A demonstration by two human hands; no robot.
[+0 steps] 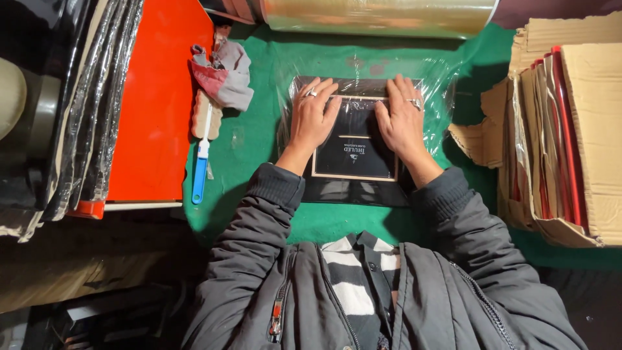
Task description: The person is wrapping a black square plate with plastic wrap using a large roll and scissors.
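A flat black box (355,159) with a pale border lies on the green cloth table (259,142), under a sheet of clear plastic film (434,78). My left hand (312,118) presses flat on the box's left side, fingers spread, a ring on one finger. My right hand (402,120) presses flat on its right side, also with a ring. Both hands smooth the film over the box's far edge. Neither hand grips anything.
A big roll of clear film (376,16) lies across the far edge. A blue-handled brush (202,155) and a rag (223,71) lie at the left beside a red board (152,97). A cardboard carton (576,129) with red-edged sheets stands at the right.
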